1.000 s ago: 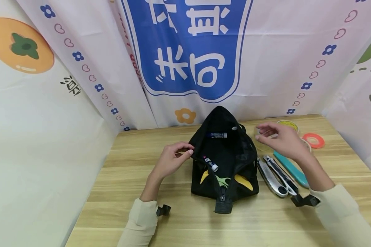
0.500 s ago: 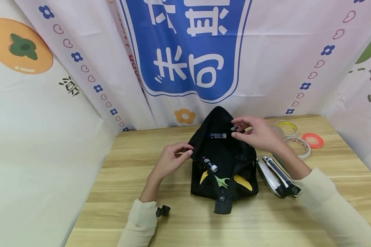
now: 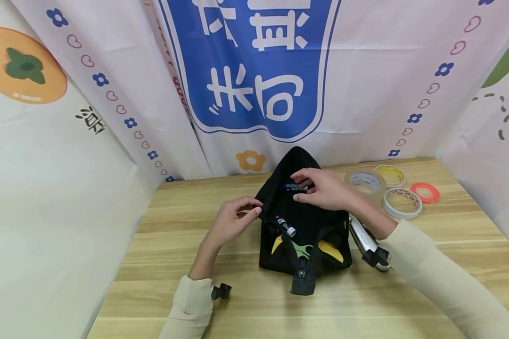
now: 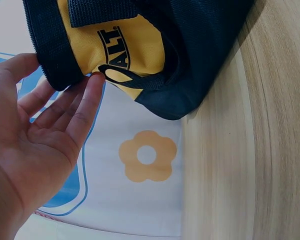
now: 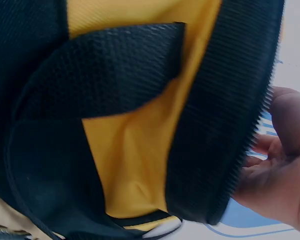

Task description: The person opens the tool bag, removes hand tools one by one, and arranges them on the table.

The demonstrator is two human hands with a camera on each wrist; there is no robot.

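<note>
A black and yellow tool bag [image 3: 275,254] stands unzipped on the table, its mouth spread wide. My left hand [image 3: 236,217] pinches the left zippered edge between thumb and fingers; the left wrist view shows this zipper band [image 4: 52,45] close up. Inside the opening hovers my right hand [image 3: 322,188], fingers spread and bent around a small dark blue tube [image 3: 289,187]. Contact with that tube cannot be made out. A second tube with a pale end [image 3: 286,227] and green-handled scissors [image 3: 302,249] lie nearer the front. In the right wrist view the bag's side covers most of the right hand.
Right of the bag lie rolls of tape: a wide clear one [image 3: 379,181], a yellow-cored one [image 3: 396,175], a white one [image 3: 403,212] and a red one [image 3: 425,192]. A utility knife [image 3: 365,238] lies partly under the right forearm. A printed curtain [image 3: 365,94] hangs behind.
My right hand has moved left from above the tape rolls into the bag's mouth, uncovering the rolls. The left hand keeps its hold on the bag's edge.
</note>
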